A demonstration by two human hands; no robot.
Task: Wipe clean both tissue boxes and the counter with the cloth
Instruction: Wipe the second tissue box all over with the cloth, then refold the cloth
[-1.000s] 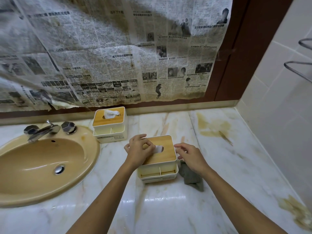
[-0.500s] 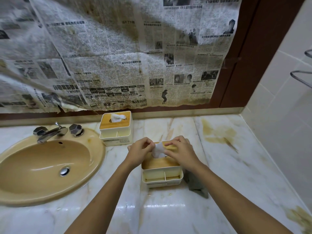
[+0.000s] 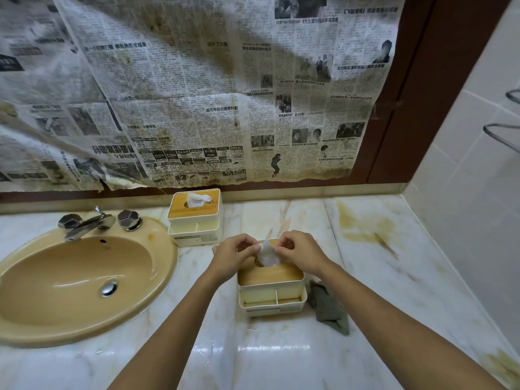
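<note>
While the left hand (image 3: pixel 233 256) and right hand (image 3: pixel 302 254) are each pinching, grip clamped, the white tissue (image 3: pixel 268 256) rising from the nearer tissue box (image 3: pixel 271 288) at frame centre, a hard tug could be tearing it or tipping the box. The grey cloth (image 3: pixel 327 311) is lying just right of that box; the second tissue box (image 3: pixel 195 218) is sitting higher, beside the tan sink (image 3: pixel 84 277). Yellow stains (image 3: pixel 363 226) are marking the marble table (image 3: pixel 281 361) at right, under newspaper (image 3: pixel 197 94)

Grey cloth (image 3: pixel 327 311) beside nearer tissue box (image 3: pixel 271 288)
</note>
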